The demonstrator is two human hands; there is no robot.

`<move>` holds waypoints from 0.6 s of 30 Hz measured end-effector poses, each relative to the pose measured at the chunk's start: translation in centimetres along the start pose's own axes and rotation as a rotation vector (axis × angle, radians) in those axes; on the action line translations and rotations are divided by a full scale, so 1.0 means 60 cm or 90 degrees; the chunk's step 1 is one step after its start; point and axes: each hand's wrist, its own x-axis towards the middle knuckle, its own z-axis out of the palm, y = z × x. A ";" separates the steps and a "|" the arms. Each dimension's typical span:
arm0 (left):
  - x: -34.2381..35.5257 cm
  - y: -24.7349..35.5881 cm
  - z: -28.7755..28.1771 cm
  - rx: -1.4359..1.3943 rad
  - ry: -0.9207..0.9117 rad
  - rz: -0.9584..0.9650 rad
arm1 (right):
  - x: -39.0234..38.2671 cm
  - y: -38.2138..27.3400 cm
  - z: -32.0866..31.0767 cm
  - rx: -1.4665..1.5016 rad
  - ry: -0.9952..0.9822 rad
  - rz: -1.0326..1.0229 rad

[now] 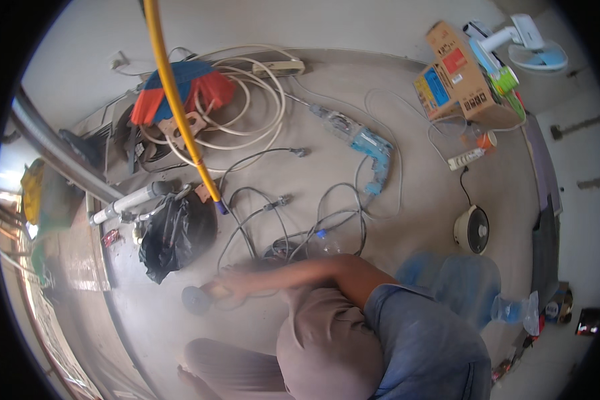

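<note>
Neither of my own hands shows in the head view. Below the middle sits another person in a light brown cap [330, 340] and a blue-grey shirt [423, 340], seen from above. That person's forearm stretches to the left, ending in a blurred hand [230, 285] at a dark round disc-shaped thing [197, 300] low over the floor. What the disc belongs to is too blurred to tell. Dark cables [250, 240] lie looped just beyond the arm. A blue and grey power drill [367, 147] with a long bit rests on the floor farther off.
A yellow pole [173, 100] slants down past red and blue bristles [187, 93] and a coiled pale hose [273, 113]. A black plastic bag [173, 240] lies left. Rightward are a cardboard box [463, 77], a power strip [467, 159], a round black-topped appliance [473, 230] and a large bluish bottle [470, 287].
</note>
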 end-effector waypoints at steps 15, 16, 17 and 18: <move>-0.332 0.438 0.253 0.008 -0.763 0.273 | -0.097 -0.107 -0.172 0.113 0.417 -0.278; -0.346 0.452 0.275 0.003 -0.844 0.172 | -0.115 -0.139 -0.197 0.149 0.368 -0.311; -0.359 0.468 0.298 -0.003 -0.927 0.070 | -0.125 -0.159 -0.204 0.174 0.358 -0.366; -0.381 0.482 0.324 0.009 -0.952 0.026 | -0.129 -0.158 -0.192 0.182 0.328 -0.375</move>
